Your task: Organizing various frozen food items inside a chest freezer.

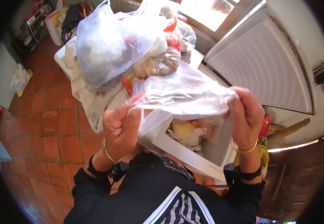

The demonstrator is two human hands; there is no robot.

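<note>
A clear plastic bag (184, 95) is stretched between my two hands above the front of a chest freezer. My left hand (121, 127) pinches one side of its edge between thumb and fingers. At the opposite side, my right hand (245, 114) grips the edge in the same way. Just beyond the bag lies a tied bag of tan, lumpy food pieces (159, 63). Below the held bag the freezer's open compartment (220, 145) shows, with a bag of pale yellowish food (185, 131) inside. Part of the compartment is hidden behind the held bag.
A large, full plastic bag (106, 47) sits on a beige cloth (86, 95) at the far left. The raised freezer lid (259, 61) leans at the right near a window (209, 11). A white bag (20, 78) lies on the tiled floor (47, 126). Bamboo (287, 130) stands at the right.
</note>
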